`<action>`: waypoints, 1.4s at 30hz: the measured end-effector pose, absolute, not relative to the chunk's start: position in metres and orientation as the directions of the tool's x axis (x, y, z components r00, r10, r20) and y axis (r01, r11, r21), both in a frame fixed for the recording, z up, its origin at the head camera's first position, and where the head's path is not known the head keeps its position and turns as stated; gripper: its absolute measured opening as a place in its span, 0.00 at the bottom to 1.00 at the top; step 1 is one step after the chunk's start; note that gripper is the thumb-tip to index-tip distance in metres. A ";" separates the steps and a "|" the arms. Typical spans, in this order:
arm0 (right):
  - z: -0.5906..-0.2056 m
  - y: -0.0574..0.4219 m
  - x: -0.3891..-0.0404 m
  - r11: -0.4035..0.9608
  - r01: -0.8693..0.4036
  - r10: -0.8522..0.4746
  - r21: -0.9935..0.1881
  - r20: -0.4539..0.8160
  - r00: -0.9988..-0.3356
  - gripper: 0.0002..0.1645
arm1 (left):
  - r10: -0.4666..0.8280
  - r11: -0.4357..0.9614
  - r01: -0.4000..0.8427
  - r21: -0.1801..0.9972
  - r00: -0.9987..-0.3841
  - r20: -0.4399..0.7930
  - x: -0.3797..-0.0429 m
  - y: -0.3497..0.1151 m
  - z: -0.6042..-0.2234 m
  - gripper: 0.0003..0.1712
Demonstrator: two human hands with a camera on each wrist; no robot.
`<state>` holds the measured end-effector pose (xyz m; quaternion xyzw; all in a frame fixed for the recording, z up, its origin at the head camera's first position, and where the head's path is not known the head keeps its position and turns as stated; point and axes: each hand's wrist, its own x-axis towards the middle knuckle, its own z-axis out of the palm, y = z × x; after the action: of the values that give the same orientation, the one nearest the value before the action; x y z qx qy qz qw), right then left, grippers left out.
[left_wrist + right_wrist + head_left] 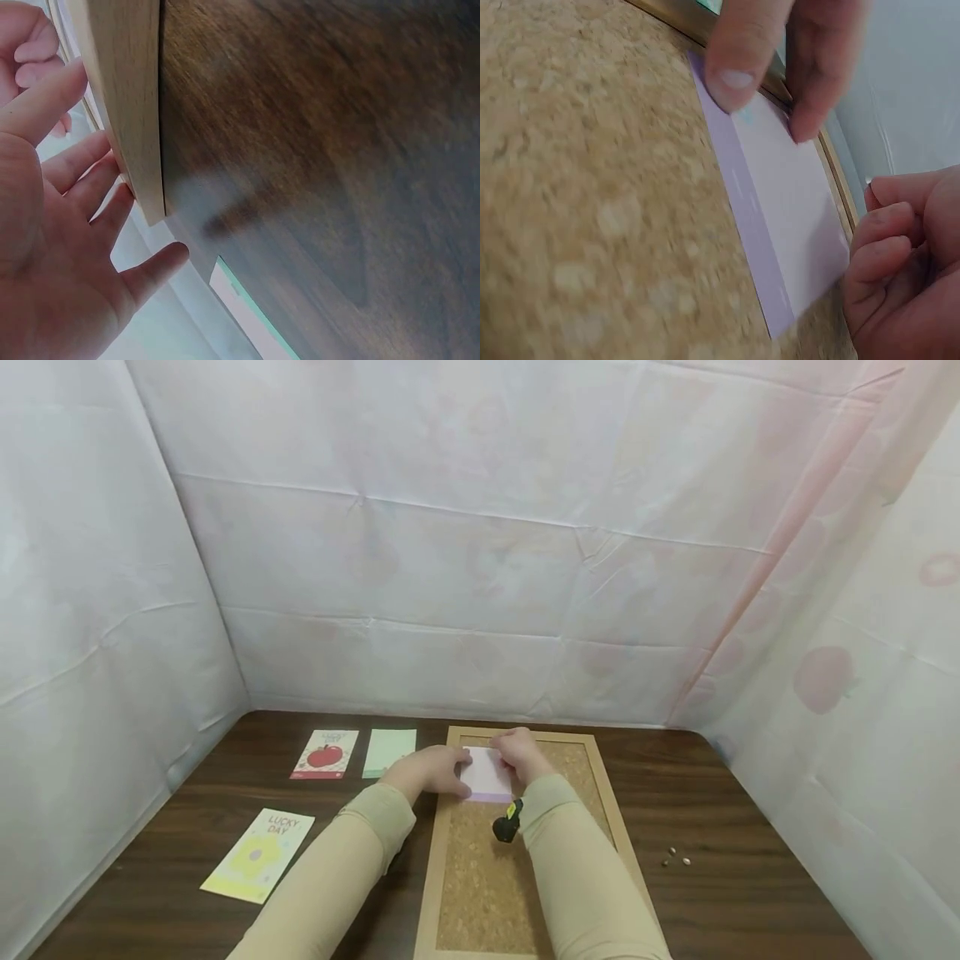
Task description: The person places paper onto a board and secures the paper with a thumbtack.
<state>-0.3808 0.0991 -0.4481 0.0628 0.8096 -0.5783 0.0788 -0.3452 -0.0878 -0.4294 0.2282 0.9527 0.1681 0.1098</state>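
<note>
A white card with a lilac bottom strip (pixel 799 202) lies on the cork board (pixel 491 881), near its top. My left hand (pixel 437 770) is at the card's left side, fingers spread and fairly straight. In the right wrist view its thumb (pixel 739 64) presses the corner by the lilac strip, and another fingertip rests farther up. My right hand (pixel 521 753) is at the card's upper right corner with its fingers curled. A tiny dark, pin-like tip (pixel 868 182) shows at its pinched fingertips; the rest of it is hidden.
Left of the board lie an apple card (pixel 325 756), a pale green card (pixel 390 750) and a yellow flower card (pixel 255 856). Several small gold pieces (pixel 686 862) lie to the right. The board's wooden frame (pixel 124 97) is raised above the dark table (pixel 720 810).
</note>
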 end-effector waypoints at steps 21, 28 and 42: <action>-0.453 0.092 -0.381 0.480 0.206 0.019 -0.853 -0.225 -0.974 0.15 | 0.496 0.819 0.423 0.387 -0.862 -0.107 -0.341 -0.085 -0.428 0.37; -0.455 0.090 -0.381 0.534 0.189 0.017 -0.824 -0.213 -0.977 0.17 | 0.496 0.817 0.421 0.394 -0.861 -0.110 -0.340 -0.087 -0.430 0.37; -0.449 0.092 -0.376 0.539 0.185 0.013 -0.822 -0.212 -0.977 0.23 | 0.484 0.827 0.410 0.385 -0.867 -0.117 -0.342 -0.085 -0.431 0.37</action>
<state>-0.3759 0.0915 -0.4495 0.0566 0.8724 -0.4770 0.0903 -0.3419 -0.0845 -0.4310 0.2352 0.9499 0.1768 0.1054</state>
